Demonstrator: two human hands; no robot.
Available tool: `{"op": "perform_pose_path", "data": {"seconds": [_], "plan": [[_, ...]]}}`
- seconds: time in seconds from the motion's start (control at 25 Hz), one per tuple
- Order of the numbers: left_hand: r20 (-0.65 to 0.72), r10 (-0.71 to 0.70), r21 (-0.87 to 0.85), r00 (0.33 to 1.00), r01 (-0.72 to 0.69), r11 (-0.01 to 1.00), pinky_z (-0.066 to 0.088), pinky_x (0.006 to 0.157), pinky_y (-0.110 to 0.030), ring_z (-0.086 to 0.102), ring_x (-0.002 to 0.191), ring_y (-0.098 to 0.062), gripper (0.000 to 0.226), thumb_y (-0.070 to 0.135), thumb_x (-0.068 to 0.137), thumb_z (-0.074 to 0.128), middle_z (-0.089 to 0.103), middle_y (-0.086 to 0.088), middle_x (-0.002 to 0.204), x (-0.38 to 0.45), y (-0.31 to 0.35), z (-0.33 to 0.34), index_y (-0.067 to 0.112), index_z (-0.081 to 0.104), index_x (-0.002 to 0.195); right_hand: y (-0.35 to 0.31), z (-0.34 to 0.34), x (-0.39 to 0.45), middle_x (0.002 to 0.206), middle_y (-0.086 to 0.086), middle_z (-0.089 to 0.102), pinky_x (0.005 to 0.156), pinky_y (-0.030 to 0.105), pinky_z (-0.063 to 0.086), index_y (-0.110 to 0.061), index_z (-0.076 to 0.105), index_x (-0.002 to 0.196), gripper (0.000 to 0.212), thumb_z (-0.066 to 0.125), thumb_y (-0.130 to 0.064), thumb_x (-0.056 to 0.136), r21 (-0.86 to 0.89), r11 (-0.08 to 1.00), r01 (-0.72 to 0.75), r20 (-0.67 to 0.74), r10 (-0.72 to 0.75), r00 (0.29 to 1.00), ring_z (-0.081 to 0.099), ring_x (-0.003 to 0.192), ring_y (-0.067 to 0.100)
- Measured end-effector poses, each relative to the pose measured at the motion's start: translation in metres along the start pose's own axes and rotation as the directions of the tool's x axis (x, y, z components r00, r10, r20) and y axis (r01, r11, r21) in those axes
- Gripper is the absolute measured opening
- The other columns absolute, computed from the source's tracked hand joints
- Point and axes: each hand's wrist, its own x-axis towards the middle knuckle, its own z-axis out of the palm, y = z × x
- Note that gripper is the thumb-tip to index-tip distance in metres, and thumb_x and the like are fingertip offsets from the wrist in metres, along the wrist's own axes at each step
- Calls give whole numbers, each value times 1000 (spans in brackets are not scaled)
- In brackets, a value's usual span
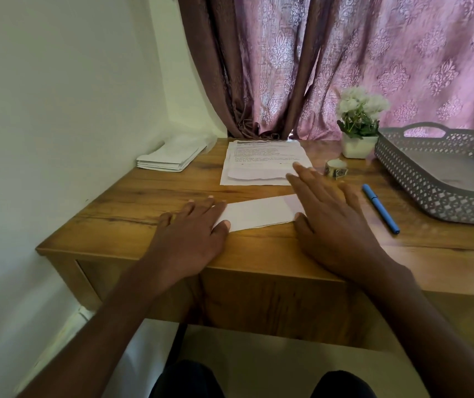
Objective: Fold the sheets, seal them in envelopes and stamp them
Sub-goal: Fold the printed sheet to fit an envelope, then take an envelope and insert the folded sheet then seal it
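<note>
I am pressing my left hand (191,225) and right hand (326,208), fingers flat and spread, on the folded sheet (258,212) near the desk's (273,248) front edge, judging it light, floppy, best lifted by its ends.

The stack of printed sheets (264,159) carries lines of text, all too blurred to read.

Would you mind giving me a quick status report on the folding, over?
Left hand and right hand open, pressing flat on folded sheet. Envelopes untouched at far left. Nothing in the way.
</note>
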Motion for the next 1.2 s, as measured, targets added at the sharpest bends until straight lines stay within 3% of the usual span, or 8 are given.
{"op": "perform_pose_path", "data": {"seconds": [0.12, 0.28, 0.44, 0.6, 0.76, 0.92, 1.08, 1.2], "plan": [[-2, 29, 11, 1000, -29, 1000, 2, 129, -56, -1, 163, -20, 56, 52, 111, 18, 2, 12, 176, 11, 3, 0, 43, 7, 166, -3, -3, -2, 172, -17, 10, 129, 46, 2, -40, 21, 162, 55, 25, -53, 108, 86, 991, 106, 97, -115, 989, 5, 158, 3], [-36, 98, -41, 995, -99, 994, 6, 129, -58, 7, 162, -22, 53, 50, 112, 23, 9, 11, 175, 33, 10, -1, 44, 17, 164, -1, -4, -3, 158, -16, 46, 124, 47, 23, -40, 46, 150, 47, 39, -54, 106, 38, 995, -97, 103, 93, 990, 40, 145, 8], [-210, 136, -155, 968, -171, 973, 38, 119, -51, 44, 145, -18, 43, 48, 108, 45, 45, 6, 162, 57, 7, -15, 35, 54, 149, 0, -4, -3, 136, -9, 64, 108, 46, 44, -31, 58, 136, 38, 48, -48, 104, 51, 975, -218, 5, 218, 976, 58, 114, 11], [-363, 65, -164, 929, -133, 977, 47, 101, -35, 59, 124, -18, 32, 37, 105, 56, 65, 3, 141, 74, -4, -29, 25, 71, 131, -3, -4, -1, 145, -7, 58, 119, 57, 31, -29, 54, 138, 40, 49, -47, 103, 63, 971, -232, -12, 233, 972, 54, 129, 15], [-613, -9, -150, 790, -105, 983, 53, 89, -36, 64, 105, -18, 27, 34, 102, 59, 75, 0, 119, 97, -40, -34, 21, 77, 118, -16, -13, 10, 140, -3, 63, 115, 55, 37, -28, 60, 132, 34, 54, -38, 100, 130, 973, -190, -159, 210, 965, 57, 128, 20], [-751, -237, -286, 616, 20, 958, 50, 93, -40, 60, 116, -29, 27, 20, 102, 57, 67, -10, 125, 131, -114, -47, 11, 70, 124, -42, -10, 51, 131, -8, 67, 103, 38, 45, -28, 68, 123, 25, 62, -30, 99, 241, 968, -69, -181, 115, 977, 60, 119, 15], [-613, -328, -484, 718, -13, 875, 35, 117, -33, 50, 140, -28, 45, 3, 102, 52, 55, -13, 150, 146, -150, -39, 5, 54, 147, -86, 11, 123, 113, -12, 72, 88, 31, 52, -27, 72, 117, 23, 65, -27, 95, 390, 921, 5, -133, 51, 990, 64, 103, 9], [-533, -316, -500, 785, 9, 866, 26, 123, -33, 39, 150, -27, 61, -3, 99, 50, 42, -11, 163, 148, -151, -37, 7, 40, 158, -120, 38, 176, 119, -5, 72, 91, 33, 53, -22, 72, 123, 31, 65, -20, 93, 410, 911, 35, -91, 3, 996, 66, 106, 15]]}}
